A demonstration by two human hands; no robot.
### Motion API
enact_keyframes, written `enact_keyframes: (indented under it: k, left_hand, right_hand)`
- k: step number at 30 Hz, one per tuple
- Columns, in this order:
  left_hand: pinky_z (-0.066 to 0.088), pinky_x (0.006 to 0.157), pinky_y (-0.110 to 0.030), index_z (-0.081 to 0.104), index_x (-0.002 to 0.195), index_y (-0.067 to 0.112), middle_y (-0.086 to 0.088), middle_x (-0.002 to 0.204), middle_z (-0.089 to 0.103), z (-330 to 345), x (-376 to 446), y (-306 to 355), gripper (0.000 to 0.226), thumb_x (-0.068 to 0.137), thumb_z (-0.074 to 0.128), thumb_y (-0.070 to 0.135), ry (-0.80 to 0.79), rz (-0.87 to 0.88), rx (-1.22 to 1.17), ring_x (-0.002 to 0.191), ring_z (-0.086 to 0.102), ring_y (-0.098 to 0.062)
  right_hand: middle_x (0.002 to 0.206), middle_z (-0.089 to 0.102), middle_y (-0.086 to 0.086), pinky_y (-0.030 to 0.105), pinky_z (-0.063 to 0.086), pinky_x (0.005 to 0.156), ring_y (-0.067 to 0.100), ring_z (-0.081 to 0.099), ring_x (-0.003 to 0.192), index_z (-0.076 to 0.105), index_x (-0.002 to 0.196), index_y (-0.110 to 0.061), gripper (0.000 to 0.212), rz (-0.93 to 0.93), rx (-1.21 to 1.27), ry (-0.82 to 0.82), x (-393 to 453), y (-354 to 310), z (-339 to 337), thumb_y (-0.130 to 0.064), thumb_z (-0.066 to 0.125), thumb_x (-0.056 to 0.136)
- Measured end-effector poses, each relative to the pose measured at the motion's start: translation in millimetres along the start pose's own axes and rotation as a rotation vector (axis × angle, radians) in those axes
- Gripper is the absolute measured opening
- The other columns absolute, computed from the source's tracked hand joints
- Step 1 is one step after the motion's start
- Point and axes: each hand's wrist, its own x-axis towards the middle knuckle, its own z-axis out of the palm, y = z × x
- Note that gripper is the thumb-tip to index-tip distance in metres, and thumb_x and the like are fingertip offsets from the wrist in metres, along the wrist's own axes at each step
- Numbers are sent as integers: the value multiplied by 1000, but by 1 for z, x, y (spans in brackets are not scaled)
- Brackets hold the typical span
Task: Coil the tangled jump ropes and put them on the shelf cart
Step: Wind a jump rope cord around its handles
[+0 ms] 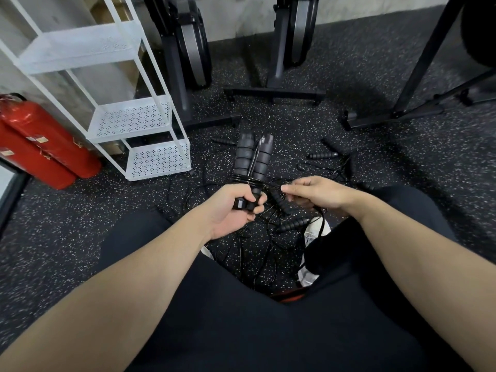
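My left hand (236, 208) grips the lower ends of two black jump rope handles (251, 157) held side by side, pointing away from me. Thin black cord (248, 181) is wound a few turns around them just above my fingers. My right hand (314, 193) pinches that cord to the right of the handles. More tangled black ropes (257, 245) with loose handles (292, 224) lie on the speckled floor between my knees. The white three-tier shelf cart (158, 158) stands to the left, its perforated shelves bare.
Two red fire extinguishers (45, 146) lie left of the cart. Black exercise machine bases (273, 92) and a stand's legs (391, 114) cross the floor ahead. Further rope handles (322, 156) lie to the right. My legs in dark trousers fill the foreground.
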Motion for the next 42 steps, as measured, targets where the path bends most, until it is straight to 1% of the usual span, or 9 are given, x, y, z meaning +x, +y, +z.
enact_keyframes:
  k: [7, 9, 11, 16, 20, 25, 29, 31, 42]
  left_hand:
    - [31, 66, -32, 59, 110, 8, -9, 79, 49, -1, -8, 3, 40, 75, 43, -1, -245, -62, 110, 67, 41, -18]
    - [37, 67, -29, 53, 121, 4, -10, 77, 50, -1, -8, 3, 47, 76, 45, -5, -276, -105, 223, 67, 44, -18]
    - [37, 72, -31, 56, 100, 3, -10, 78, 50, 0, -7, 3, 29, 73, 50, -4, -260, -138, 405, 70, 47, -16]
    - [37, 70, -32, 51, 94, 34, 0, 84, 54, 4, -1, 2, 32, 72, 64, 16, -90, -141, 949, 77, 47, -18]
    - [40, 60, -33, 46, 105, 24, 0, 82, 54, 12, 2, 1, 34, 85, 67, 8, -143, -122, 1257, 69, 50, -17]
    - [45, 63, -42, 36, 129, 22, -5, 87, 61, 14, 6, -8, 50, 89, 66, 19, -132, -242, 1628, 72, 57, -22]
    - [42, 67, -37, 32, 125, 16, -2, 89, 57, 7, 10, -15, 44, 93, 62, 16, -68, -298, 1626, 75, 54, -20]
    - [41, 87, -40, 32, 126, 17, 2, 91, 55, 1, 11, -17, 43, 93, 59, 15, -3, -302, 1654, 84, 54, -20]
    - [25, 108, -53, 17, 149, 46, -2, 122, 53, -13, 17, -21, 79, 89, 59, 15, 266, -200, 1591, 111, 58, -28]
  right_hand:
    - [56, 42, -6, 26, 28, 54, 10, 34, 51, 56, 57, -24, 52, 63, -42, 122, 7, 4, -3, -69, 81, 59]
    - [67, 61, -6, 25, 40, 64, 9, 53, 63, 67, 69, -19, 47, 57, -41, 85, 9, 4, -3, -61, 86, 57]
    - [93, 75, -5, 28, 44, 84, 13, 64, 91, 76, 87, -14, 38, 66, -51, 77, 12, 7, -3, -44, 88, 67]
    - [72, 66, 5, 27, 43, 64, 22, 57, 74, 64, 75, -9, 20, 113, -6, 87, 15, 12, -5, 2, 64, 92]
    - [62, 63, 3, 24, 46, 51, 18, 56, 54, 62, 69, -18, 24, 179, 51, 2, 15, 7, -1, -19, 82, 83]
    - [72, 60, 4, 31, 47, 60, 17, 52, 65, 69, 77, -19, 32, 216, -197, 30, 15, 4, 12, -49, 80, 82]
    - [78, 66, 0, 29, 45, 65, 19, 58, 72, 72, 90, -18, 43, 196, -338, 63, 10, -9, 31, -54, 50, 101]
    - [83, 63, -3, 27, 40, 62, 15, 56, 74, 65, 95, -20, 38, 170, -427, 51, 6, -16, 40, -46, 41, 107]
    - [107, 66, 10, 34, 39, 73, 20, 54, 80, 48, 133, -6, 33, 1, -650, 128, -2, -28, 85, -25, 36, 110]
